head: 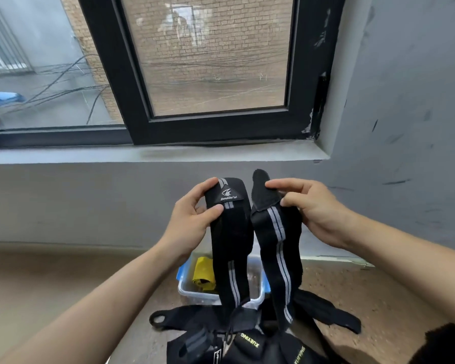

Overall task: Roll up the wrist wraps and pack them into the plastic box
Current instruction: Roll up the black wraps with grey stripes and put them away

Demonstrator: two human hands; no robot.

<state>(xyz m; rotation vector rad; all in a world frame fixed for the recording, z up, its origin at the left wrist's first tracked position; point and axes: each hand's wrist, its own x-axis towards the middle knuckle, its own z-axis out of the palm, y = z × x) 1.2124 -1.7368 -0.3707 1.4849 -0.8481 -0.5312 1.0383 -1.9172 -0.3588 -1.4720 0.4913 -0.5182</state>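
Observation:
Two black wrist wraps with grey stripes hang side by side in front of me. My left hand [192, 216] pinches the top of the left wrist wrap [230, 237], thumb just under its logo patch. My right hand [310, 206] grips the top of the right wrist wrap [276, 240] at its black fastening tab. Both wraps trail down to the floor. Behind them stands the clear plastic box [192, 291] with a blue lid part and a yellow band [204, 274] inside.
More black straps and gear with yellow lettering [247, 342] lie on the floor below my hands. A grey wall and window sill [153, 153] rise close behind the box. A dark object [447, 345] sits at the bottom right.

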